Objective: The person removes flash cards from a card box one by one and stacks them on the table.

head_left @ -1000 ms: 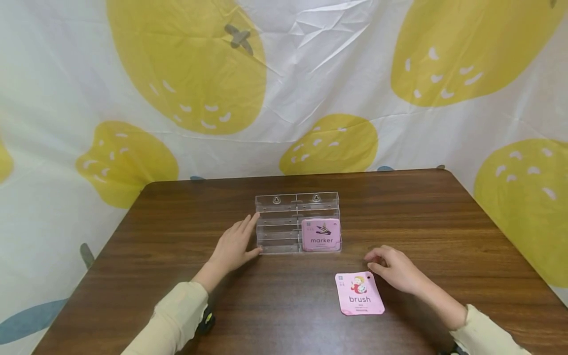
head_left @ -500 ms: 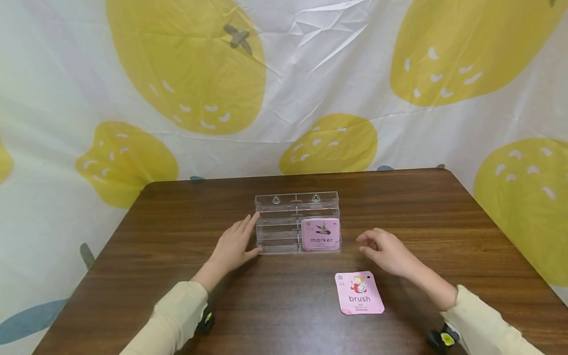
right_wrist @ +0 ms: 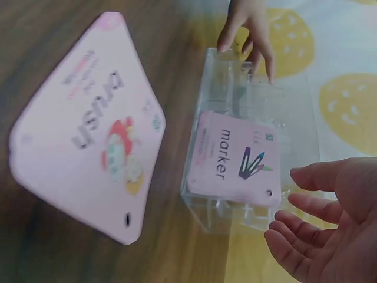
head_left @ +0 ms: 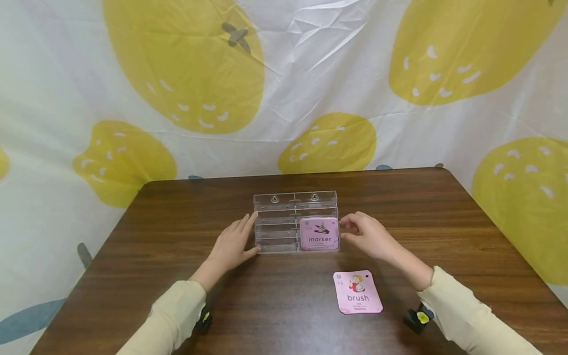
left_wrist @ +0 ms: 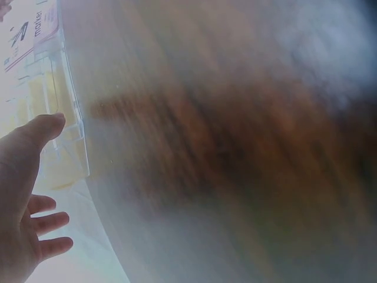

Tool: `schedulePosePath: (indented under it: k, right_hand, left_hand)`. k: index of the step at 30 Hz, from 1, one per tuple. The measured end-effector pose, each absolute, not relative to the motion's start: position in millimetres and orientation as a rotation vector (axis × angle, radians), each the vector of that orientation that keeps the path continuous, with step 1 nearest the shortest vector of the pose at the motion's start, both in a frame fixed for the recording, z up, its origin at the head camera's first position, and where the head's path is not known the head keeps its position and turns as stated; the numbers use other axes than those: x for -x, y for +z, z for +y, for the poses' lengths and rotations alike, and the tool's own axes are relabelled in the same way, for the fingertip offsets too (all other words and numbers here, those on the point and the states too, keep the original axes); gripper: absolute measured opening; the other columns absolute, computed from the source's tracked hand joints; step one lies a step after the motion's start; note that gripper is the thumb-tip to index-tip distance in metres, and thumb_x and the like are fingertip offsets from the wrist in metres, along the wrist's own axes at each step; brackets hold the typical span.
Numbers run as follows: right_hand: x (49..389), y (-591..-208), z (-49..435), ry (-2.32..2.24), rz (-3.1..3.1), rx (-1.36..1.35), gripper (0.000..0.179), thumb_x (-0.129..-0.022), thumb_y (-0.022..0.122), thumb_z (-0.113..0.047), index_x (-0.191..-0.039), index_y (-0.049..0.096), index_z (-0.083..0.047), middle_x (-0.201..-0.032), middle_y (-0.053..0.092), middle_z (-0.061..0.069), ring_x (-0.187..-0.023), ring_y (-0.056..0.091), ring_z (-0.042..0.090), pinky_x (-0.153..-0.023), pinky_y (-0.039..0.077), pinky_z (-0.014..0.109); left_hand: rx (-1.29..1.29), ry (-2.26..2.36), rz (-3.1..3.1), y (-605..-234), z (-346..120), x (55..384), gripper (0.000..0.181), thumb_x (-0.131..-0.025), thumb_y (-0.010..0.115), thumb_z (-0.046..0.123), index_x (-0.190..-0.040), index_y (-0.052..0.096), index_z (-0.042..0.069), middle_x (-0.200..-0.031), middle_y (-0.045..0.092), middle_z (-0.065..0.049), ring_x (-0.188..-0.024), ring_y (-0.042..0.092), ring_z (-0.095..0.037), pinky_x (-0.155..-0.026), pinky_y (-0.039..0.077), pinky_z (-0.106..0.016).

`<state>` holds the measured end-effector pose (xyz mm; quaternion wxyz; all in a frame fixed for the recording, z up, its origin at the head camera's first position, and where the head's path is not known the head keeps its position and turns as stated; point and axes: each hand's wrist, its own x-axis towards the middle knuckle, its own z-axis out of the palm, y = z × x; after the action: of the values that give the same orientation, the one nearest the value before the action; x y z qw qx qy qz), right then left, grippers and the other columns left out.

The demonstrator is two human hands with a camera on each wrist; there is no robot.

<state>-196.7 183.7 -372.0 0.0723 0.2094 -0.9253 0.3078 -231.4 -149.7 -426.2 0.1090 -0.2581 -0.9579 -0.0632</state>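
A clear plastic tiered card rack (head_left: 276, 228) stands on the table, split into two columns. In its lower right pocket sits a pink "marker" card (head_left: 320, 233). My left hand (head_left: 230, 245) touches the rack's left side, with thumb and fingers spread. At the rack's right edge, my right hand (head_left: 367, 235) has its fingers loosely bent and nothing in them; in the right wrist view the hand (right_wrist: 324, 221) is beside the marker card. A pink "brush" card (head_left: 357, 292) lies face up on the table, in front of the rack and to the right.
The brown wood-grain table (head_left: 284, 305) reaches back to a white curtain (head_left: 213, 158) printed with large yellow fruit. Black wrist cameras show below both sleeves, the right one (head_left: 418, 318) near the brush card.
My right hand has moved left and away from me, from beside the brush card to the rack's right edge. The left hand stays at the rack, and both cards keep their places.
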Motion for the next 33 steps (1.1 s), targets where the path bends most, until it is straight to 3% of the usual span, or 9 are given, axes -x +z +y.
schedulePosePath:
  k: [19, 28, 33]
  right_hand:
    - [224, -380, 165, 0.859, -2.733, -0.58, 0.032, -0.07, 0.074, -0.011, -0.099, 0.064, 0.0, -0.078, 0.054, 0.008, -0.071, 0.051, 0.022, -0.06, 0.039, 0.029]
    - [230, -393, 158, 0.887, -2.673, -0.56, 0.021, -0.073, 0.073, -0.011, -0.092, 0.067, -0.004, -0.078, 0.055, 0.003, -0.069, 0.051, 0.017, -0.059, 0.04, 0.028]
    - [232, -394, 160, 0.878, -2.663, -0.564, 0.015, -0.073, 0.074, -0.01, -0.086, 0.066, -0.007, -0.069, 0.054, -0.001, -0.061, 0.047, 0.012, -0.054, 0.037, 0.026]
  left_hand:
    - [0.768, -0.189, -2.827, -426, -151, 232, 0.088, -0.079, 0.067, 0.04, -0.145, 0.018, 0.007, -0.137, 0.039, -0.023, -0.117, 0.045, -0.037, -0.096, 0.038, -0.048]
    - [0.765, -0.198, -2.822, -427, -151, 231, 0.088, -0.079, 0.067, 0.04, -0.145, 0.019, 0.007, -0.137, 0.039, -0.022, -0.117, 0.045, -0.037, -0.097, 0.038, -0.046]
    - [0.768, -0.208, -2.816, -427, -151, 232, 0.088, -0.079, 0.067, 0.039, -0.145, 0.019, 0.007, -0.137, 0.039, -0.023, -0.117, 0.045, -0.037, -0.097, 0.038, -0.046]
